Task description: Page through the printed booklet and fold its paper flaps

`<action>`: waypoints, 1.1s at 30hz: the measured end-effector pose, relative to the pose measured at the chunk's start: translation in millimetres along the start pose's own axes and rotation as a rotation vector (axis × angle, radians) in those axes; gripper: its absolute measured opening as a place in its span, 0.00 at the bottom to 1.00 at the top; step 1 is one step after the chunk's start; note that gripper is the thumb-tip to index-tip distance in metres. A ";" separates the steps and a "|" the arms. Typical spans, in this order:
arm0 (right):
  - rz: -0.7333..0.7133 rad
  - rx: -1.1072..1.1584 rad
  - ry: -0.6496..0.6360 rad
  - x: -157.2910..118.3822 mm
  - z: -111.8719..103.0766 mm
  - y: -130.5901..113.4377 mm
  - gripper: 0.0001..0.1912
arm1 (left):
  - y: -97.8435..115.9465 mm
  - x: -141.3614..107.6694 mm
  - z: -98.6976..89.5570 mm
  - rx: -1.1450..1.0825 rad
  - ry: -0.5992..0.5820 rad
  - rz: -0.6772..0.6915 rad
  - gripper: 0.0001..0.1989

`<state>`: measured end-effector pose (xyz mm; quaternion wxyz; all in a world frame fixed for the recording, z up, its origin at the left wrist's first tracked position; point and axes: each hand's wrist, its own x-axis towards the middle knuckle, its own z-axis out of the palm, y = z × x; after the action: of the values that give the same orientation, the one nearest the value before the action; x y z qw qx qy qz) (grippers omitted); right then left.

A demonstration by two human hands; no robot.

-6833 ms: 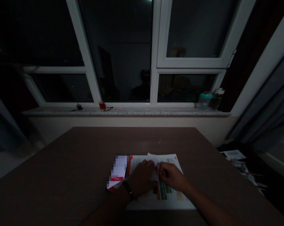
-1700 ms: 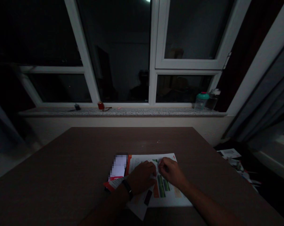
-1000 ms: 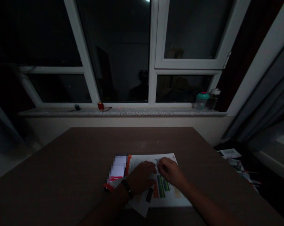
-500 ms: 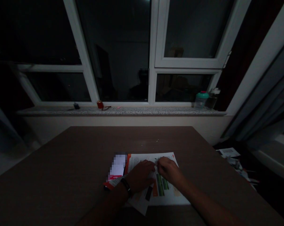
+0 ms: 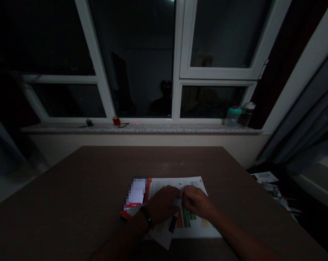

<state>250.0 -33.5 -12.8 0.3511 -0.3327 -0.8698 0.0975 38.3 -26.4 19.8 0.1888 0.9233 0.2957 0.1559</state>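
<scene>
A printed sheet point(image 5: 191, 232) with orange and green areas lies on the brown table point(image 5: 98, 170). My left hand point(image 5: 164, 203), with a dark band at the wrist, rests over its left part, fingers bent around a folded-over flap of paper point(image 5: 164, 237). Touching or almost touching its fingertips is my right hand point(image 5: 197, 201), its fingers curled in a pinch on the paper near the middle. The exact grip between the fingertips is dark and partly hidden. A phone point(image 5: 136, 190) with a lit, pixelated screen lies left of the sheet, partly under its edge.
Small white bits point(image 5: 182, 162) lie beyond the sheet. On the windowsill point(image 5: 158, 128) stand a red container point(image 5: 116, 121), a small dark object point(image 5: 89, 122), a teal-lidded bottle point(image 5: 233, 116) and a clear bottle point(image 5: 246, 114). Papers point(image 5: 266, 177) lie beyond the table's right edge.
My right hand has shifted slightly down toward me, over the sheet. My left hand stays almost in place. The view has moved very little.
</scene>
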 end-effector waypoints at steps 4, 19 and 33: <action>0.021 -0.007 0.013 1.1 3.4 5.4 0.10 | -0.2 0.3 0.6 0.009 -0.002 -0.011 0.16; 0.380 -0.049 0.234 1.7 2.9 12.2 0.05 | -10.2 -4.2 10.1 0.049 -0.017 -0.016 0.25; 0.109 0.061 0.042 -2.7 1.4 5.3 0.10 | -6.5 -2.8 8.5 -0.025 0.006 -0.058 0.29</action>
<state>253.2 -31.2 -17.4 0.3735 -0.3710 -0.8393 0.1358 36.4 -25.4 8.9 0.2041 0.9115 0.3209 0.1567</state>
